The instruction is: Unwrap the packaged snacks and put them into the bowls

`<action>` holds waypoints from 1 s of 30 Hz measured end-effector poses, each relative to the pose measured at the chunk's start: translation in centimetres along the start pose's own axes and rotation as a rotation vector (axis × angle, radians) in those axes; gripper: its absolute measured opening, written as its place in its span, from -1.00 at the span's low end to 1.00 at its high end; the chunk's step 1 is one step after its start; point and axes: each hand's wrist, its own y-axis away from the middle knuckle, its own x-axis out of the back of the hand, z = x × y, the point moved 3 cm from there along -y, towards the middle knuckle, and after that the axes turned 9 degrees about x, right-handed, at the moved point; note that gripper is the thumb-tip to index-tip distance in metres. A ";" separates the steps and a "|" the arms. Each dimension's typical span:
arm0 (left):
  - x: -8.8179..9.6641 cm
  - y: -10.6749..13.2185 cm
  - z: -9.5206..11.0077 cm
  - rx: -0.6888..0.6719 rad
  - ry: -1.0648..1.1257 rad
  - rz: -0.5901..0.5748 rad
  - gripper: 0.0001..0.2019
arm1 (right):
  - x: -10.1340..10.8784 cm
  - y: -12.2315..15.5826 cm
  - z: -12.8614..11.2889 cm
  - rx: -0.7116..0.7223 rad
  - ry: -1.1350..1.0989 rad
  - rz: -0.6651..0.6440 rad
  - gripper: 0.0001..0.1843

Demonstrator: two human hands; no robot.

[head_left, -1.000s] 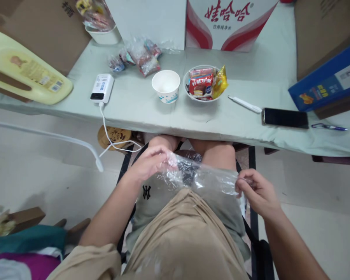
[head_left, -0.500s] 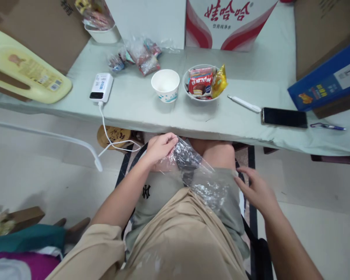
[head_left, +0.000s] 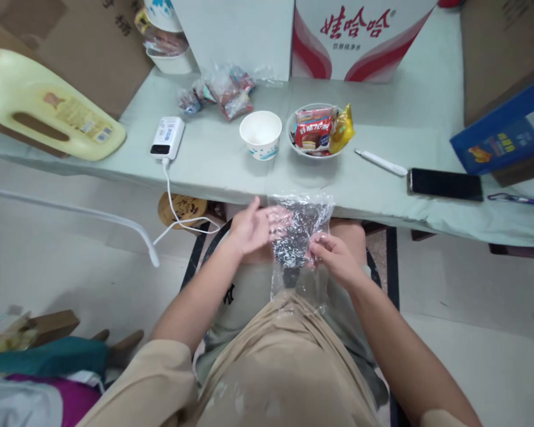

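A clear plastic bag [head_left: 299, 237] hangs upright over my lap, just below the table's front edge. My left hand [head_left: 253, 226] holds the bag's left side, its fingertips slipped inside the bag's mouth. My right hand [head_left: 333, 258] pinches the bag's right side near its middle. On the table beyond stand a white paper cup [head_left: 261, 134] and a bowl [head_left: 292, 142] heaped with wrapped snacks [head_left: 314, 130].
The pale green table [head_left: 213, 166] also carries a power bank [head_left: 167, 137] with a dangling cable, a white pen [head_left: 380, 161], a dark phone [head_left: 445, 184], a blue pen [head_left: 516, 199], a yellow jug [head_left: 44, 112], a blue box [head_left: 502, 133] and small snack bags [head_left: 222, 92]. Cartons line the back.
The bag was stretched wide across my lap; both hands have come together and lifted it upright near the table edge. My right hand, briefly off it, grips it again.
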 end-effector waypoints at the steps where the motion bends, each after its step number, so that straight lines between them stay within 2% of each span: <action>1: -0.2 -0.1 -1.6 0.065 0.026 -0.064 -0.28 | 0.4 0.2 0.3 -0.022 -0.005 0.073 -0.48; 3: -0.6 0.0 -4.4 0.111 0.019 -0.097 -0.39 | 1.2 0.6 0.9 -0.066 0.004 0.176 -0.43; 5: -1.0 0.1 -6.1 0.105 -0.038 -0.009 -0.57 | 2.0 1.1 1.5 -0.083 0.012 0.263 -0.40; 8: -1.3 0.1 -6.5 0.073 -0.101 0.160 -0.66 | 3.0 1.9 2.2 -0.097 0.019 0.360 -0.39; 11: -1.3 0.2 -6.1 0.031 -0.104 0.224 -0.64 | 3.3 2.3 2.8 -0.101 0.005 0.415 -0.35; 13: -1.3 0.4 -6.0 0.008 -0.106 0.220 -0.52 | 3.2 2.5 3.0 -0.066 -0.023 0.441 -0.26; 17: -1.0 1.3 -6.2 -0.082 -0.222 0.233 -0.07 | 2.8 2.9 2.5 0.107 0.012 0.391 0.03; 18: -0.9 1.6 -6.2 -0.117 -0.265 0.235 0.01 | 2.7 2.9 2.3 0.150 0.063 0.352 0.02; 20: -0.8 2.1 -6.2 -0.183 -0.374 0.208 0.08 | 2.6 3.0 2.0 0.219 0.230 0.264 -0.15; 22: -0.9 2.5 -5.9 -0.252 -0.568 0.192 -0.08 | 2.5 2.9 1.7 0.292 0.470 0.199 -0.48; 24: -1.0 2.8 -5.4 -0.336 -0.848 0.232 -0.47 | 2.4 2.8 1.2 0.383 0.740 0.213 -0.76; 25: -1.1 3.0 -5.2 -0.379 -0.986 0.272 -0.64 | 2.3 3.0 0.8 0.438 0.865 0.253 -0.82; 27: -1.3 3.5 -4.5 -0.472 -1.184 0.370 -0.80 | 2.0 3.4 -0.2 0.548 1.044 0.327 -0.85; 29: -1.7 4.3 -3.7 -0.575 -1.250 0.409 -0.86 | 1.5 4.0 -1.3 0.614 1.084 0.279 -0.89; 30: -1.9 4.7 -3.4 -0.611 -1.240 0.376 -0.89 | 1.3 4.2 -1.7 0.600 1.036 0.203 -0.90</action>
